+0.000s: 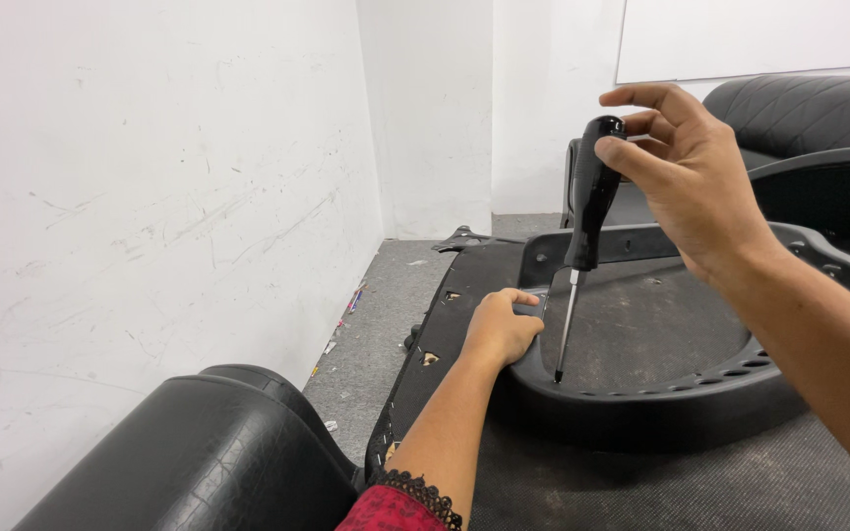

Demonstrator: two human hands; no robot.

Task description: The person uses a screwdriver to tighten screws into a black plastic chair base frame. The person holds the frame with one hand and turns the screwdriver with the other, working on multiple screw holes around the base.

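My right hand (686, 167) holds a screwdriver (582, 246) upright by its black handle, fingertips around the top. Its thin metal shaft points down, with the tip at the rim of a black plastic frame (641, 398). My left hand (504, 329) rests on the left edge of that frame, fingers curled over the rim. The frame lies on a dark fabric-covered panel (641, 482) that is spread over the floor.
A black padded cushion (209, 452) lies at the lower left against the white wall (150, 197). More black upholstered seat parts (809, 113) stand at the back right. Small scraps lie on the grey floor (386, 305) along the wall.
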